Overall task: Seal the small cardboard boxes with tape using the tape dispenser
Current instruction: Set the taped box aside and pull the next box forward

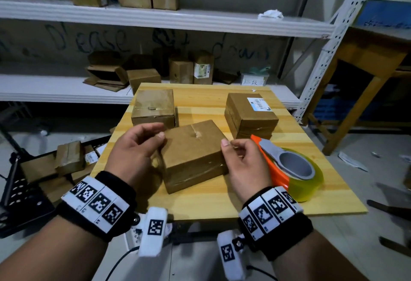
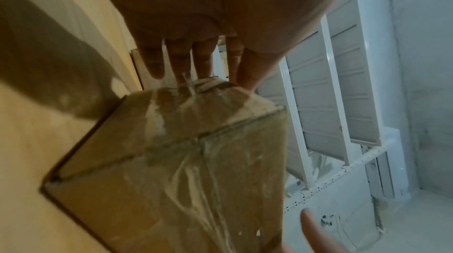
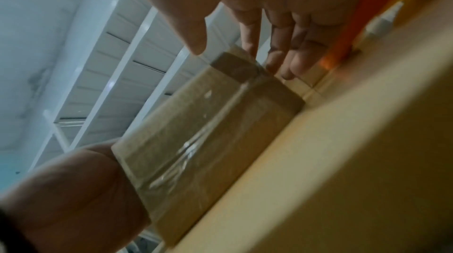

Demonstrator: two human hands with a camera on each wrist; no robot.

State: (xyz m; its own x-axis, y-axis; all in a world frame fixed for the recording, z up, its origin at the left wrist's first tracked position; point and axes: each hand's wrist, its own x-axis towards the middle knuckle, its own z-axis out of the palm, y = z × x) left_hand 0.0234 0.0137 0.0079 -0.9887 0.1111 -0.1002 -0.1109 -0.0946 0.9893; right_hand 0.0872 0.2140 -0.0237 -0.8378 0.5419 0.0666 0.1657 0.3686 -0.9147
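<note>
- At the left of the head view, boxes are seen stacked on a black cart (image 1: 26, 182) beside the worktop (image 1: 222, 200).
- The left hand (image 1: 135, 156) is held at the left side of the near box (image 1: 193, 156); its fingers (image 2: 179, 59) are extended along that side with the tips at the far edge, and the thumb (image 1: 155, 135) is laid on the top corner. Whether the box is clamped cannot be told.
- The near box is set at the centre of the worktop, with clear tape seen on its sides.
- A taped box (image 1: 153, 108) is placed behind it at centre left, a labelled box (image 1: 251, 115) at upper right.
- The right hand (image 1: 246, 165) is held at the box's right side, fingers (image 3: 277, 48) loosely extended near the far corner, thumb (image 1: 225, 142) at the top edge.
- The tape dispenser (image 1: 289, 165), orange and grey with a clear roll, is laid just right of that hand.
</note>
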